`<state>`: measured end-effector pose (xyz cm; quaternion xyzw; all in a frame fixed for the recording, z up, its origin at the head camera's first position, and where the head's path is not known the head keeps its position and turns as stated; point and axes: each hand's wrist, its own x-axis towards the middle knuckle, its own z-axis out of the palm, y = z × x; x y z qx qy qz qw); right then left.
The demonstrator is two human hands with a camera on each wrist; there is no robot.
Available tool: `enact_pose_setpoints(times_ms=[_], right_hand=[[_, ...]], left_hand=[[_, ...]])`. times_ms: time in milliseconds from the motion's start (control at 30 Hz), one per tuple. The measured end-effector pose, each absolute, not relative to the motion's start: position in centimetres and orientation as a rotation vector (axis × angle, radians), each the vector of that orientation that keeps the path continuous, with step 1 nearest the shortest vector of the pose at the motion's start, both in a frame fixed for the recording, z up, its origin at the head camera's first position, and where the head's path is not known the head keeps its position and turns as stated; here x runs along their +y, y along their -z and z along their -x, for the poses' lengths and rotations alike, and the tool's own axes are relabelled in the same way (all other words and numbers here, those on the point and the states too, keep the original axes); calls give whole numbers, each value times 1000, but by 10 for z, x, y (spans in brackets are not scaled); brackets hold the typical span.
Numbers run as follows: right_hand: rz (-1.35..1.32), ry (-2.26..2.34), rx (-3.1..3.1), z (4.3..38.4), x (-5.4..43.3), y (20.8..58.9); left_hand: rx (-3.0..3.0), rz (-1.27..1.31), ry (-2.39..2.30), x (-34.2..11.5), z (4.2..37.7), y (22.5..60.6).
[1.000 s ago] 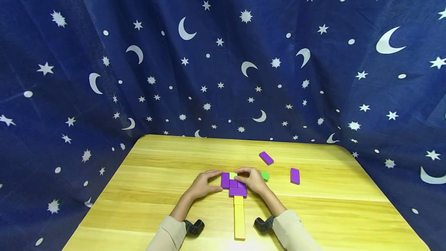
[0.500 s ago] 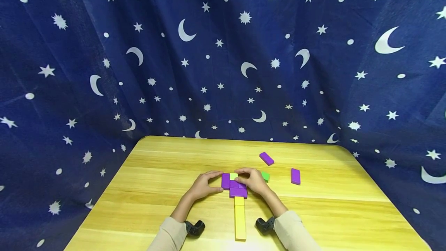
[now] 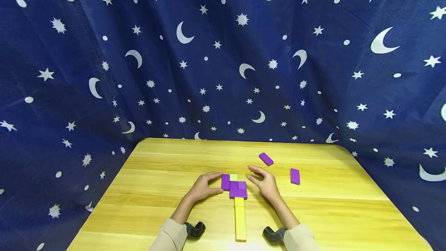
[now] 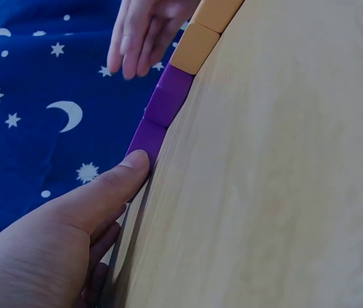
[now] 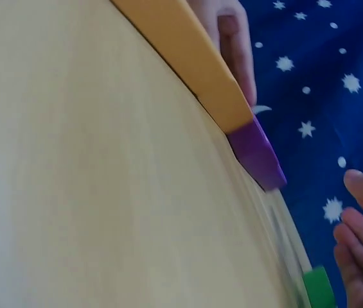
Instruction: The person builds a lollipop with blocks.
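My left hand (image 3: 203,186) pinches the upright purple block (image 3: 225,182) at the left of a flat arrangement, thumb at its near end, fingers at its far end. In the left wrist view the thumb (image 4: 136,160) presses on purple. Beside that block lie two small purple squares (image 3: 234,184), a wide purple block (image 3: 238,193) below them and a pale yellow-green block (image 3: 234,177) above. A short yellow block (image 3: 239,201) and a long one (image 3: 240,224) run toward me. My right hand (image 3: 265,184), fingers loosely bent, holds nothing just right of the arrangement.
Two loose purple blocks (image 3: 266,159) (image 3: 295,176) lie at the back right of the wooden table (image 3: 167,158). A green block (image 5: 319,287) shows near the right hand in the right wrist view. A blue star-patterned curtain (image 3: 223,69) hangs behind.
My right hand has let go of the arrangement and moved right, uncovering the right small purple square and hiding the green block from the head view. The left hand stays put.
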<state>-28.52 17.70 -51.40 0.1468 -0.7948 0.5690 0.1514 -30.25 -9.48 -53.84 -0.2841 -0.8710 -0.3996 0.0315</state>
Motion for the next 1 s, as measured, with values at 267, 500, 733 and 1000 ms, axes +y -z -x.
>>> enact_pose_setpoints(times_ms=[267, 500, 733, 1000], right_hand=[[-172, -1525, -2243, 282, 208, 522], [-105, -1376, -2380, 276, 219, 528], [-165, -1201, -2481, 277, 220, 529], [-175, -1233, -2459, 278, 216, 528]], left_hand=[[-2660, 890, 1263, -96, 302, 537], [-2671, 888, 1275, -95, 302, 538], [-2660, 904, 1263, -95, 304, 538], [-2667, 891, 1237, -96, 304, 540]])
